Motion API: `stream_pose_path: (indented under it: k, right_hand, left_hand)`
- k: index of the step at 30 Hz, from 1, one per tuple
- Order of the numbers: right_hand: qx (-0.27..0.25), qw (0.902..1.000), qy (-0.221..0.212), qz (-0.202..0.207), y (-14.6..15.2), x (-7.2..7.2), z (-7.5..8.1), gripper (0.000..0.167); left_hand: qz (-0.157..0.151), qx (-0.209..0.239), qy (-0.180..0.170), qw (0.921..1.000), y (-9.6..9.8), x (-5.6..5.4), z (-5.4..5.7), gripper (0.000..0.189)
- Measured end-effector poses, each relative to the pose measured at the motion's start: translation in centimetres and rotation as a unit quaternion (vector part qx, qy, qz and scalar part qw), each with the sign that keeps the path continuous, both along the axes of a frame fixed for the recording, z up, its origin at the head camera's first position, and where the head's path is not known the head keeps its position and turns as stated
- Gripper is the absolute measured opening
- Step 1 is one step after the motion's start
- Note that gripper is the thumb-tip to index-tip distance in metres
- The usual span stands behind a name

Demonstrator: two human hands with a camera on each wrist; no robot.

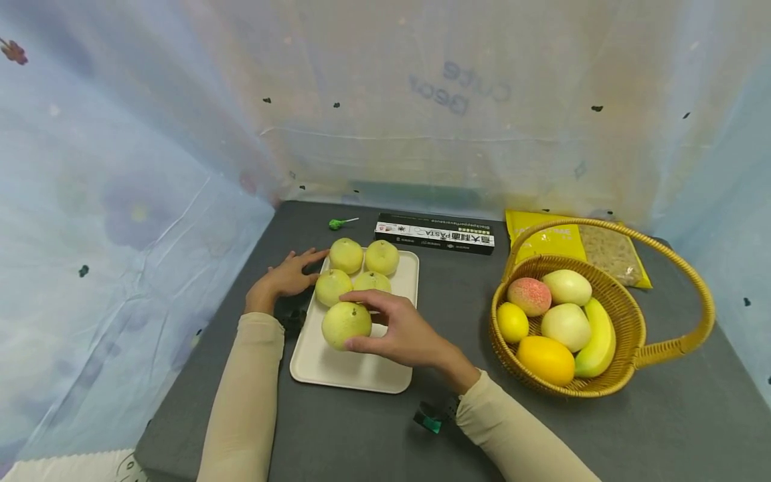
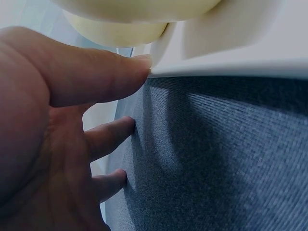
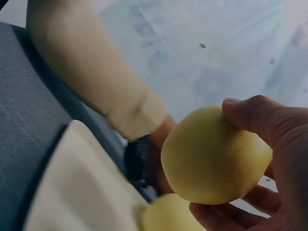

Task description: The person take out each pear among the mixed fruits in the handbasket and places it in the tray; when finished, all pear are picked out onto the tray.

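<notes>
My right hand grips a round yellow-green pear between thumb and fingers, over the near half of a cream rectangular tray. In the right wrist view this pear is seen large, with the thumb on its upper side and fingers beneath. Several like pears sit together in the far part of the tray. At the tray's left edge is my left hand, its fingers spread. The left wrist view shows the thumb right at the tray's rim, the other fingers over the dark cloth.
A wicker basket with a tall handle stands at the right, holding several fruits, among them a banana. Behind it lies a yellow packet. A pasta box and a green lollipop lie at the back.
</notes>
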State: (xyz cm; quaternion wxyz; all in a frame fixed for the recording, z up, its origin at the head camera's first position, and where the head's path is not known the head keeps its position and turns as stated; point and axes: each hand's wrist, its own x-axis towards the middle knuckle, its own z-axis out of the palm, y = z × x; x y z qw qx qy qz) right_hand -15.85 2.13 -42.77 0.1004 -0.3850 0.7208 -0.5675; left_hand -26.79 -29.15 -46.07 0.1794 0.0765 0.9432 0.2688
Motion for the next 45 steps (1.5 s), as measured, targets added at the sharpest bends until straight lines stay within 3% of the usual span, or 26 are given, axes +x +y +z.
stream_pose_path:
  k: [8, 14, 23, 29, 34, 37, 41, 45]
  right_hand:
    - [0.017, 0.9995, -0.026, -0.003, -3.7, -1.1, -2.8, 0.065]
    - [0.046, 0.9984, -0.014, -0.029, -5.3, -1.5, -4.6, 0.066]
    - [0.083, 0.9898, 0.081, -0.083, -6.2, -1.3, -5.5, 0.068]
    - [0.117, 0.9738, 0.144, -0.132, -6.6, -0.9, -5.6, 0.069]
    - [0.155, 0.9604, 0.174, -0.152, -5.9, -0.3, -4.7, 0.069]
    - [0.148, 0.9656, 0.162, -0.139, -4.6, 0.1, -3.8, 0.066]
    - [0.097, 0.9843, 0.106, -0.103, -1.7, 0.5, -2.5, 0.062]
    - [0.05, 0.9924, 0.067, -0.091, 2.2, 0.6, -1.0, 0.059]
  left_hand:
    - [0.0, 0.0, 0.005, 1.0, 0.1, 0.0, 0.1, 0.065]
    - [-0.001, -0.003, 0.01, 0.9999, 0.0, 0.1, 0.1, 0.065]
    - [-0.001, -0.002, 0.011, 0.9999, 0.1, 0.3, 0.3, 0.065]
    - [-0.002, 0.002, 0.009, 1.0, 0.0, 0.2, 0.1, 0.065]
    - [-0.001, 0.004, 0.007, 1.0, 0.0, 0.2, 0.2, 0.065]
    - [-0.001, 0.0, 0.003, 1.0, 0.0, 0.2, 0.3, 0.065]
    - [0.0, -0.006, -0.004, 1.0, 0.1, 0.1, 0.2, 0.065]
    - [0.001, -0.004, -0.008, 1.0, 0.0, 0.0, 0.1, 0.065]
